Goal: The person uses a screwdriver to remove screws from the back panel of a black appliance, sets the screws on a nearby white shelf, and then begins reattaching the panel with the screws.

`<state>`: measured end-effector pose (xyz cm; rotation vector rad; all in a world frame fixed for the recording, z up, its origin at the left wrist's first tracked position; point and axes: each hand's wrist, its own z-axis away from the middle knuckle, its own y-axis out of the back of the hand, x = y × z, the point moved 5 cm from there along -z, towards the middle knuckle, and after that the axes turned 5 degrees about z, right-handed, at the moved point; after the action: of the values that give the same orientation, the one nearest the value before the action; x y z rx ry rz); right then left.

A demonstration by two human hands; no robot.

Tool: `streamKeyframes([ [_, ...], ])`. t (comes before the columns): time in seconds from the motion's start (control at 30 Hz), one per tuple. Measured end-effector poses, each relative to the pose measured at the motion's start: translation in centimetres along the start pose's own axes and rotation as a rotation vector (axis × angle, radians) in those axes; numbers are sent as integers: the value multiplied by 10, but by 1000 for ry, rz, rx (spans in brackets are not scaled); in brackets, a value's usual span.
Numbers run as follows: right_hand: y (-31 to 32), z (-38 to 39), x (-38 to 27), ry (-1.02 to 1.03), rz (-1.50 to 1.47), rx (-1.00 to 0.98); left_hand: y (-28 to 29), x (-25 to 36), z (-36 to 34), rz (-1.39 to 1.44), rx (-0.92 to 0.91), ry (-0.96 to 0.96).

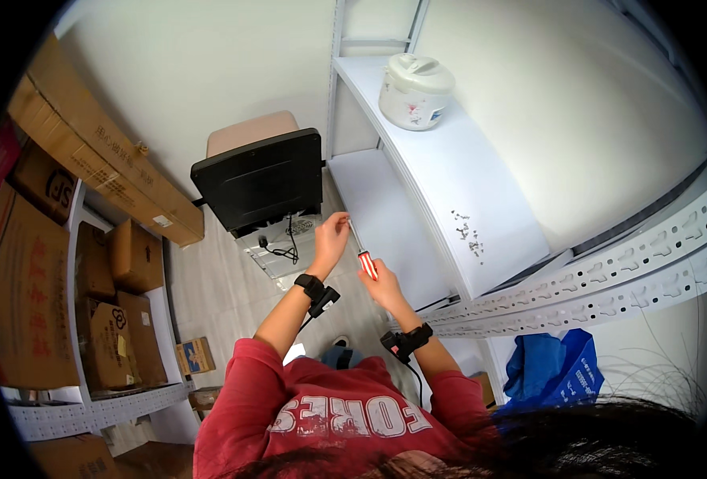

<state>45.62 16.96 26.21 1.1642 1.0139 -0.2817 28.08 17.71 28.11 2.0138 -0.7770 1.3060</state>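
Observation:
My right hand [380, 287] is closed round the red-and-white striped handle of a screwdriver [368, 264], whose shaft points up and away toward my left hand [331, 235]. My left hand's fingers are pinched at the tip of that shaft; whatever they hold is too small to make out. Both hands are just over the left edge of the lower white shelf board [381, 199]. On the upper shelf [505, 239], to the right of them, lie several small dark metal pieces [469, 235].
A white rice cooker [413, 96] stands on the upper shelf. A black-topped appliance [253, 180] with dangling cables stands against the wall. Cardboard boxes fill a rack [78, 399] at left; a long carton [106, 144] lies above. A blue bag [573, 379] sits below the right-hand shelving.

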Motion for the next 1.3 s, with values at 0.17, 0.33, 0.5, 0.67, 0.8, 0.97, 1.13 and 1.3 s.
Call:
streamKeyframes([
  [0.17,-11,4,-11,-3,25,-32,18,-3,6,-15,-5,5],
  [0.33,-14,11,-17,-18,47,-70,27,0,13,-41,-22,-27],
  [0.5,-16,17,-21,-14,72,-58,32,3,18,-33,-35,-45],
  [0.67,-17,19,-20,-20,113,-62,33,4,19,-31,-50,-37],
  [0.8,-19,18,-21,-24,118,-81,32,0,18,-34,-70,-39],
  [0.97,-29,10,-19,-70,73,-110,36,-8,16,-77,-59,-36],
  [1.13,-49,-3,-9,-10,49,-108,48,-21,13,-105,-53,-24],
  [1.3,-66,-19,-23,29,90,-142,69,-42,13,-95,0,-21],
])
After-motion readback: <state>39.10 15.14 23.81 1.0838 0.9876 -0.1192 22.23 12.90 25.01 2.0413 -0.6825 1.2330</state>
